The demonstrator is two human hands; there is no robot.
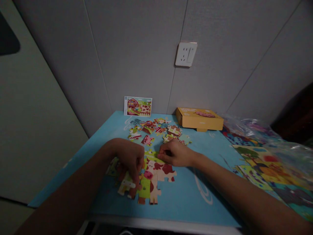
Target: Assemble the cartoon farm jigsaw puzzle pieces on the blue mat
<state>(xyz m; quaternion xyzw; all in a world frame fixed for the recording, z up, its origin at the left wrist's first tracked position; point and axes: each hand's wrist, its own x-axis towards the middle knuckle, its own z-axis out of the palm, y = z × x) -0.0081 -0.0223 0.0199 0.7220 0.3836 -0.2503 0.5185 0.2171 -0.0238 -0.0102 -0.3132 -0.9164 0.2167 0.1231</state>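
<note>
A partly joined jigsaw puzzle (156,173) lies flat on the blue table, showing a brown-and-white cow on green. My left hand (129,158) is closed, its fingers pointing down onto a puzzle piece (127,184) with a white shape at the joined part's lower left. Whether that piece is locked into its neighbour cannot be made out. My right hand (176,152) rests at the upper edge of the joined part, thumb and fingers curled together against the green area. Anything small between those fingertips is hidden. Under my left wrist another piece (112,167) shows partly.
Several loose puzzle pieces (148,139) are scattered behind my hands. A farm picture card (138,107) leans on the wall. An orange box (201,119) sits at the back right. Colourful picture sheets (259,169) and clear plastic wrap (254,127) cover the right side.
</note>
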